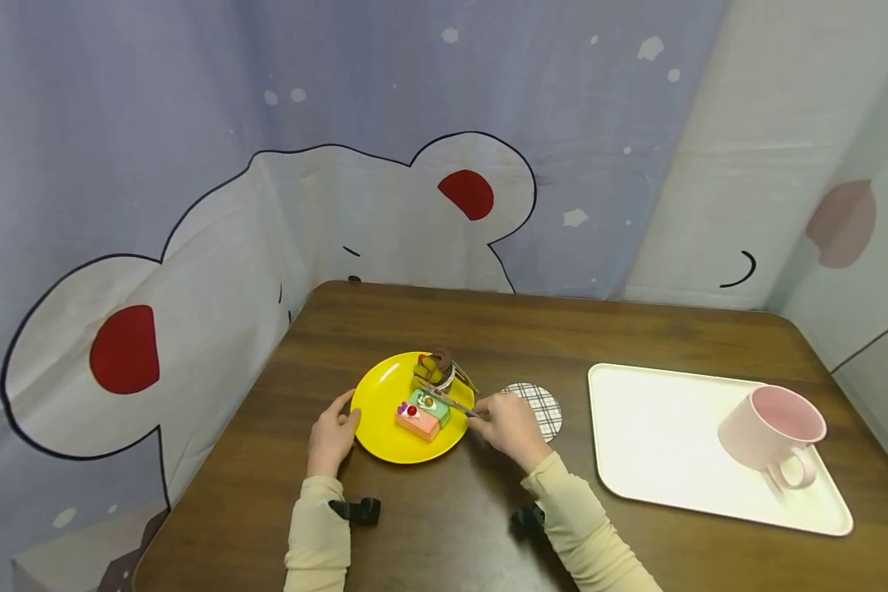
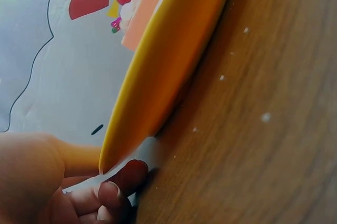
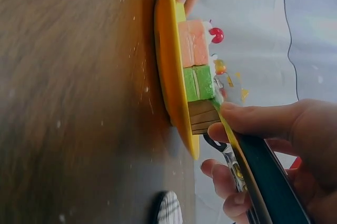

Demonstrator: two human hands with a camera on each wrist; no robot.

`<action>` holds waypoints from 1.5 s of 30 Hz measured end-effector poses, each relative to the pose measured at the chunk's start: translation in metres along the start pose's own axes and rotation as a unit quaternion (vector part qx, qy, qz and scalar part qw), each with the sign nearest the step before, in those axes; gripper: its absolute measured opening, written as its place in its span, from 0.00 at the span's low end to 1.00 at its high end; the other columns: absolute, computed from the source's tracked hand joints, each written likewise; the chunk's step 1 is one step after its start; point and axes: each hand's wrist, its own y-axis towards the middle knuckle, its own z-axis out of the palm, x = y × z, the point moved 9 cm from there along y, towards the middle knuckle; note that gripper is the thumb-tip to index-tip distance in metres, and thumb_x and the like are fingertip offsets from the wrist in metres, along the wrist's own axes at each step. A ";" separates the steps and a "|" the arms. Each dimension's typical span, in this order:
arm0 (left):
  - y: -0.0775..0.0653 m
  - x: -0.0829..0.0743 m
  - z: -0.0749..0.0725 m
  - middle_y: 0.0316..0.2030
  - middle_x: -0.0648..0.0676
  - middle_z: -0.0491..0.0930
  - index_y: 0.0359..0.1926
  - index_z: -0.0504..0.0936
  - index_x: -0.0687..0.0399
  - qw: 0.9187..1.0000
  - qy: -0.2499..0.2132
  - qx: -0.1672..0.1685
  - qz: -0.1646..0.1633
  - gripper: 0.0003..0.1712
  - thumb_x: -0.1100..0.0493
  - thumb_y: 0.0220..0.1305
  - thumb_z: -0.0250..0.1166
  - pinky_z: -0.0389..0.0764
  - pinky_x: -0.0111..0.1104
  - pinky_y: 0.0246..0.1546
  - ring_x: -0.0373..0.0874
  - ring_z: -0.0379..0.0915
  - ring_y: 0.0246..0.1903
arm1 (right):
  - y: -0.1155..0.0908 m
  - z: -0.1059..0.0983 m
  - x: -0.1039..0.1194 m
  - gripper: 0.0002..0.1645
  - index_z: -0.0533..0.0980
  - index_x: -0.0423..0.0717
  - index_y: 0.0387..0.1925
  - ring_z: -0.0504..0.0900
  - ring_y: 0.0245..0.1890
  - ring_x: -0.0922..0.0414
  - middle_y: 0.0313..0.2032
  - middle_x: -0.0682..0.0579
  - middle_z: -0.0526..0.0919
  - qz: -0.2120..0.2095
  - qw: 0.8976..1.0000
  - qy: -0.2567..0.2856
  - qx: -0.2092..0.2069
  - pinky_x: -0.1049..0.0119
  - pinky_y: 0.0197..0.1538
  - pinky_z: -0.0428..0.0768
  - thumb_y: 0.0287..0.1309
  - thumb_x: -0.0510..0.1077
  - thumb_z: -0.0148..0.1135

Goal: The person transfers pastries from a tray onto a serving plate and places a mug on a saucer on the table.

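Note:
A yellow plate [image 1: 373, 411] lies on the table, its left rim held by my left hand [image 1: 331, 436], with fingers curled by the edge in the left wrist view. Toy cakes sit on it: a pink piece [image 1: 417, 425] with a red cherry, a green piece [image 1: 440, 413] beside it, and a chocolate-topped cake [image 1: 442, 362] with yellow bits behind. My right hand [image 1: 516, 427] grips tongs [image 3: 263, 171] with dark handles, thumb on one arm and fingers on the other. The tongs' arms reach either side of the brown cake; I cannot tell whether they pinch it.
Just behind my right hand lies a round plaid coaster [image 1: 543, 407]. To the right, a white tray [image 1: 651, 444] carries a pink mug [image 1: 758, 436]. A patterned curtain [image 1: 385, 74] hangs behind the wooden table [image 1: 429, 534].

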 end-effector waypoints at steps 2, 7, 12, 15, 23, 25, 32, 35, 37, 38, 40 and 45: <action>0.000 0.000 0.000 0.50 0.68 0.80 0.72 0.62 0.49 1.000 0.002 -0.003 0.000 0.29 0.53 0.73 0.51 0.75 0.42 0.41 0.50 0.79 0.34 | 0.000 0.001 0.004 0.08 0.84 0.48 0.21 0.68 0.17 0.62 0.17 0.56 0.81 -0.005 1.000 0.007 0.003 0.68 0.23 0.65 0.47 0.46 0.73; -0.001 -0.001 -0.001 0.44 0.65 0.81 0.72 0.62 0.49 1.000 0.002 -0.007 -0.003 0.29 0.52 0.73 0.51 0.70 0.33 0.33 0.42 0.73 0.26 | 0.004 0.007 0.004 0.10 0.85 0.45 0.31 0.69 0.18 0.62 0.18 0.55 0.80 0.013 0.999 0.042 0.029 0.69 0.24 0.66 0.48 0.46 0.72; -0.003 -0.001 -0.001 0.48 0.67 0.80 0.72 0.62 0.49 1.000 0.000 -0.006 -0.004 0.29 0.52 0.73 0.51 0.71 0.35 0.35 0.42 0.74 0.26 | 0.010 0.014 -0.005 0.19 0.83 0.40 0.41 0.73 0.21 0.61 0.23 0.53 0.82 0.035 0.996 0.058 0.062 0.66 0.28 0.72 0.48 0.47 0.72; -0.003 0.000 -0.001 0.46 0.66 0.81 0.72 0.62 0.49 1.000 -0.001 -0.006 -0.003 0.29 0.52 0.73 0.51 0.70 0.33 0.33 0.42 0.74 0.25 | 0.011 0.013 -0.007 0.19 0.83 0.40 0.41 0.75 0.23 0.60 0.25 0.52 0.84 0.031 0.995 0.067 0.066 0.64 0.31 0.74 0.51 0.48 0.70; -0.004 -0.001 -0.002 0.32 0.59 0.81 0.72 0.63 0.50 1.000 -0.003 -0.009 0.002 0.29 0.53 0.73 0.51 0.66 0.30 0.27 0.40 0.71 0.21 | 0.011 0.005 -0.013 0.10 0.85 0.38 0.39 0.86 0.37 0.48 0.38 0.44 0.88 0.035 0.993 0.098 0.050 0.53 0.44 0.80 0.59 0.38 0.63; -0.003 -0.001 -0.003 0.32 0.59 0.81 0.72 0.63 0.50 1.000 -0.001 -0.007 0.001 0.29 0.53 0.73 0.51 0.67 0.31 0.27 0.40 0.71 0.21 | 0.011 0.004 -0.015 0.10 0.85 0.38 0.40 0.86 0.38 0.48 0.39 0.44 0.88 0.040 0.993 0.099 0.052 0.54 0.45 0.80 0.57 0.38 0.64; -0.001 -0.002 -0.002 0.42 0.64 0.82 0.72 0.62 0.49 1.000 0.005 -0.004 0.000 0.29 0.51 0.73 0.51 0.69 0.34 0.33 0.42 0.73 0.25 | 0.013 -0.004 -0.023 0.13 0.85 0.39 0.41 0.84 0.31 0.53 0.38 0.45 0.89 0.051 0.990 0.118 0.055 0.62 0.37 0.79 0.53 0.39 0.68; -0.001 -0.004 -0.002 0.42 0.64 0.82 0.72 0.63 0.48 1.000 0.006 -0.007 0.000 0.29 0.51 0.73 0.51 0.69 0.34 0.34 0.43 0.73 0.26 | 0.013 -0.009 -0.025 0.14 0.85 0.41 0.42 0.81 0.28 0.56 0.37 0.45 0.89 0.054 0.990 0.120 0.059 0.64 0.34 0.77 0.53 0.41 0.68; -0.001 -0.005 -0.003 0.41 0.63 0.82 0.72 0.63 0.48 1.000 0.007 -0.010 0.001 0.29 0.51 0.73 0.52 0.69 0.34 0.33 0.43 0.73 0.26 | 0.012 -0.012 -0.028 0.14 0.85 0.42 0.43 0.81 0.28 0.57 0.37 0.46 0.89 0.060 0.989 0.120 0.063 0.63 0.34 0.77 0.53 0.42 0.68; -0.001 -0.005 -0.003 0.40 0.63 0.82 0.72 0.63 0.48 1.000 0.006 -0.010 0.000 0.29 0.51 0.73 0.52 0.68 0.33 0.33 0.43 0.73 0.25 | 0.011 -0.014 -0.029 0.14 0.85 0.43 0.43 0.81 0.28 0.57 0.37 0.46 0.89 0.063 0.989 0.117 0.065 0.63 0.34 0.77 0.53 0.42 0.68; -0.001 -0.005 -0.003 0.38 0.62 0.82 0.71 0.63 0.49 1.000 0.004 -0.010 0.001 0.29 0.52 0.73 0.52 0.68 0.32 0.31 0.42 0.73 0.25 | 0.008 -0.017 -0.032 0.14 0.86 0.44 0.43 0.82 0.29 0.57 0.36 0.47 0.89 0.070 0.989 0.115 0.066 0.63 0.34 0.77 0.53 0.43 0.68; -0.002 -0.004 -0.003 0.36 0.61 0.81 0.72 0.63 0.49 1.000 0.004 -0.007 0.000 0.29 0.52 0.73 0.52 0.68 0.32 0.31 0.42 0.73 0.24 | -0.004 -0.023 -0.033 0.12 0.86 0.43 0.41 0.83 0.30 0.57 0.36 0.47 0.88 0.059 0.990 0.115 0.058 0.65 0.35 0.77 0.54 0.40 0.66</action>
